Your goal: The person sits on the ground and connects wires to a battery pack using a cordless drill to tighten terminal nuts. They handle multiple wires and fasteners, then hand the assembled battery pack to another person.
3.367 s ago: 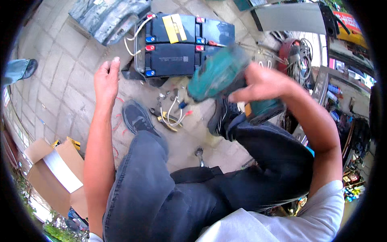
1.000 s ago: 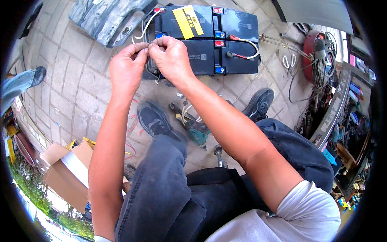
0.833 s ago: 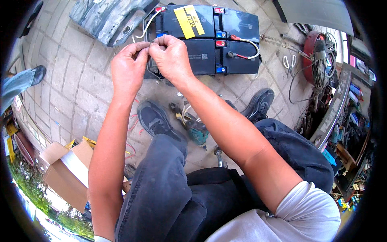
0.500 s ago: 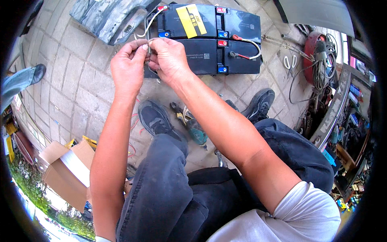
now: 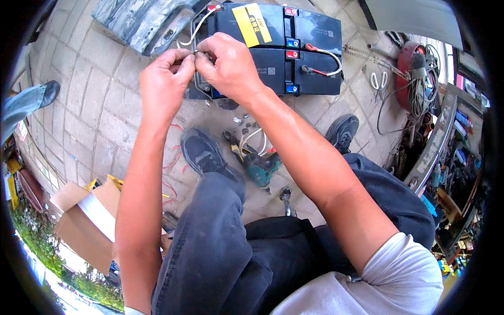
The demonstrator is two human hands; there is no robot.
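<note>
My left hand and my right hand meet at the left end of a block of black batteries. Thumbs and fingers of both are pinched together around something small, mostly hidden by the fingertips. A white cable runs from a red terminal at the block's upper left corner down close to my left fingers. Blue terminals and other red ones sit along the batteries' edges. Across the right-hand batteries lies a short cable with red ends. A yellow label is on the upper left battery.
Between my shoes lie a teal power drill, small loose parts and a metal tool. Scissors and a red reel with cable are at right. An open cardboard box stands lower left; another person's leg shows far left.
My right hand has risen and turned slightly, its fingertips still against my left hand's. The small parts and more of the drill now show below my right forearm.
</note>
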